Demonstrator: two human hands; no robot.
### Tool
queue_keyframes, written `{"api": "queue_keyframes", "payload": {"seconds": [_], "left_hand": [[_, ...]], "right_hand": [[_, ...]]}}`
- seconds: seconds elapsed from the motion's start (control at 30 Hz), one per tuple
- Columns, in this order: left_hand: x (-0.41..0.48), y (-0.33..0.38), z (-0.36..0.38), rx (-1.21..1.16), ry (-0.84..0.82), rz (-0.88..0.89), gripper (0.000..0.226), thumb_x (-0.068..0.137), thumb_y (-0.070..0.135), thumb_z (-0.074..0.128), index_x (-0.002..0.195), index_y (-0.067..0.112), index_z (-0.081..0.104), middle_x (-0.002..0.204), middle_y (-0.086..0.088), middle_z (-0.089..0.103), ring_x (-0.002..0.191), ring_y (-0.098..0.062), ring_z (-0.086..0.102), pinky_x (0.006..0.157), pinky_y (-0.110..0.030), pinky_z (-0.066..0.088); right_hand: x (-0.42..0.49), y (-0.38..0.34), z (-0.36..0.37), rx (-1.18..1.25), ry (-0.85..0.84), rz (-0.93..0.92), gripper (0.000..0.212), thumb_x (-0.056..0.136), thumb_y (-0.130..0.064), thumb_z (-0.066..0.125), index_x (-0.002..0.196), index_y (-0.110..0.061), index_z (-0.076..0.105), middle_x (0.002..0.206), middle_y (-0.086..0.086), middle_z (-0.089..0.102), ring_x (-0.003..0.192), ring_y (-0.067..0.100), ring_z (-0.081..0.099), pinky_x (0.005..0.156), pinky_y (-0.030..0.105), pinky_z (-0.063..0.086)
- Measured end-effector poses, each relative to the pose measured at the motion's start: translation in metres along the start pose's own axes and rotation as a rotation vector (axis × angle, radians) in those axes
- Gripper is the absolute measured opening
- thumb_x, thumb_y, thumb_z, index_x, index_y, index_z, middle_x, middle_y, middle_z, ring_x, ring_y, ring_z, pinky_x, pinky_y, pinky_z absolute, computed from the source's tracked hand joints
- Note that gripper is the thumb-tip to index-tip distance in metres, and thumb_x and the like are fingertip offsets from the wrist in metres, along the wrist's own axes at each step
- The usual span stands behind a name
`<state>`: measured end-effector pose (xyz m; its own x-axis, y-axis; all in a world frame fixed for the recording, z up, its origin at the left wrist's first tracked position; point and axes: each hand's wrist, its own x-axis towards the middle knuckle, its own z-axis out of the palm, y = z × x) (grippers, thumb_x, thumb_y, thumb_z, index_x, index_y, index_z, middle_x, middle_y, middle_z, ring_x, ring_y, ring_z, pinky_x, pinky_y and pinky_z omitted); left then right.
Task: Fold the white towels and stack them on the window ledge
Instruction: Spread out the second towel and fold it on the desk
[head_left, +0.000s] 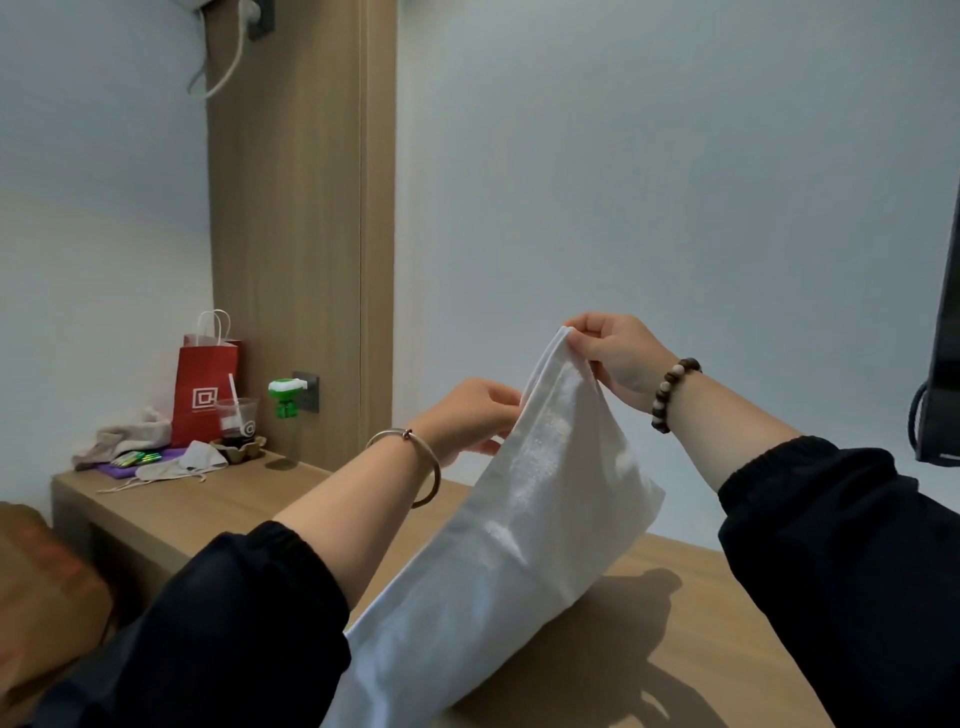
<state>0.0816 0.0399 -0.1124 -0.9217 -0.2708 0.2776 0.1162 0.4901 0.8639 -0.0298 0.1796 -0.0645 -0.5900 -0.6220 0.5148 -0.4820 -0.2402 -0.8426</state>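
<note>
Pinching the top corner of the white towel (524, 519), the right hand (618, 358) lets the seemingly soft, light cloth drape; left fingers (493, 396) pinch the edge below that corner.

A single wide view from the person's head looks forward and slightly down, close over both forearms. The left hand (467, 415) and right hand (618, 358), both pinching a towel (545, 493), sit just below centre. A wall (649, 156) fills the frame beyond them, and a wooden ledge (675, 623) lies beneath.
</note>
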Motion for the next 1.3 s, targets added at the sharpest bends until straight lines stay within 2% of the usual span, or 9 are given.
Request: {"api": "queue_keyframes", "payload": {"seconds": [0.13, 0.3, 0.4, 0.57, 0.77, 0.87, 0.97, 1.17, 1.3], "left_hand": [[0.002, 0.004, -0.014, 0.244, -0.024, -0.089, 0.007, 0.084, 0.007, 0.065, 0.085, 0.007, 0.072, 0.070, 0.000, 0.068, 0.059, -0.007, 0.064, 0.060, -0.020, 0.056], [-0.003, 0.005, -0.032, 0.338, 0.017, 0.016, 0.021, 0.079, -0.005, 0.049, 0.087, 0.002, 0.067, 0.068, -0.006, 0.057, 0.061, -0.017, 0.053, 0.058, -0.027, 0.049], [-0.007, 0.001, -0.038, 0.293, 0.065, 0.115, 0.031, 0.081, -0.004, 0.056, 0.100, 0.020, 0.058, 0.086, -0.003, 0.071, 0.064, -0.015, 0.060, 0.064, -0.032, 0.056], [-0.012, -0.001, -0.035, 0.391, 0.165, 0.263, 0.033, 0.078, -0.005, 0.049, 0.078, 0.026, 0.062, 0.080, 0.002, 0.063, 0.069, -0.014, 0.055, 0.065, -0.022, 0.050], [-0.013, -0.011, -0.020, 0.353, 0.122, 0.223, 0.012, 0.086, 0.029, 0.064, 0.088, 0.018, 0.070, 0.084, -0.016, 0.066, 0.070, -0.013, 0.051, 0.069, -0.027, 0.042], [-0.012, -0.013, -0.014, 0.339, 0.087, 0.231, 0.023, 0.083, 0.024, 0.071, 0.085, 0.001, 0.067, 0.068, -0.007, 0.050, 0.064, -0.012, 0.042, 0.063, -0.026, 0.036], [-0.011, -0.010, -0.010, 0.378, 0.065, 0.246, 0.027, 0.086, 0.018, 0.067, 0.082, -0.008, 0.063, 0.065, -0.005, 0.038, 0.061, -0.012, 0.033, 0.056, -0.022, 0.029], [-0.010, 0.000, -0.001, 0.514, 0.082, 0.257, 0.037, 0.099, 0.020, 0.044, 0.062, 0.017, 0.039, 0.058, 0.005, 0.034, 0.054, -0.011, 0.030, 0.049, -0.018, 0.026], [-0.011, 0.003, 0.001, 0.461, 0.105, 0.288, 0.038, 0.098, 0.029, 0.048, 0.062, 0.019, 0.044, 0.057, 0.008, 0.036, 0.051, -0.006, 0.030, 0.047, -0.016, 0.026]], "right_hand": [[0.006, 0.001, -0.003, -0.056, 0.060, -0.007, 0.017, 0.096, -0.004, 0.050, 0.083, -0.010, 0.059, 0.077, 0.004, 0.058, 0.067, 0.014, 0.055, 0.059, 0.017, 0.049], [0.012, 0.004, -0.010, -0.076, 0.233, -0.013, 0.018, 0.095, -0.009, 0.053, 0.080, -0.014, 0.061, 0.077, 0.002, 0.059, 0.068, 0.014, 0.055, 0.061, 0.022, 0.047], [0.017, 0.005, -0.015, -0.116, 0.335, -0.034, 0.018, 0.093, -0.012, 0.057, 0.077, -0.018, 0.062, 0.079, 0.002, 0.061, 0.079, 0.019, 0.057, 0.076, 0.033, 0.049], [0.021, 0.001, -0.013, -0.102, 0.382, -0.036, 0.018, 0.092, -0.013, 0.058, 0.075, -0.019, 0.063, 0.081, 0.003, 0.062, 0.083, 0.022, 0.058, 0.088, 0.040, 0.050], [0.025, 0.000, -0.010, -0.143, 0.420, -0.032, 0.019, 0.091, -0.015, 0.059, 0.073, -0.019, 0.062, 0.078, 0.004, 0.062, 0.078, 0.020, 0.058, 0.080, 0.037, 0.052], [0.025, 0.000, -0.013, -0.205, 0.494, -0.059, 0.012, 0.092, -0.015, 0.058, 0.081, -0.014, 0.062, 0.072, -0.005, 0.057, 0.070, 0.011, 0.053, 0.064, 0.018, 0.045], [0.024, 0.003, -0.017, -0.244, 0.547, -0.078, 0.006, 0.092, -0.014, 0.058, 0.088, -0.012, 0.062, 0.072, -0.007, 0.056, 0.071, 0.010, 0.053, 0.059, 0.013, 0.038], [0.018, 0.003, -0.022, -0.243, 0.615, -0.048, 0.013, 0.092, -0.017, 0.058, 0.095, -0.006, 0.065, 0.079, 0.000, 0.060, 0.075, 0.014, 0.055, 0.061, 0.018, 0.040], [0.015, 0.004, -0.023, -0.257, 0.646, -0.019, 0.017, 0.093, -0.018, 0.056, 0.100, -0.005, 0.063, 0.088, 0.004, 0.060, 0.081, 0.017, 0.054, 0.072, 0.022, 0.039]]}}
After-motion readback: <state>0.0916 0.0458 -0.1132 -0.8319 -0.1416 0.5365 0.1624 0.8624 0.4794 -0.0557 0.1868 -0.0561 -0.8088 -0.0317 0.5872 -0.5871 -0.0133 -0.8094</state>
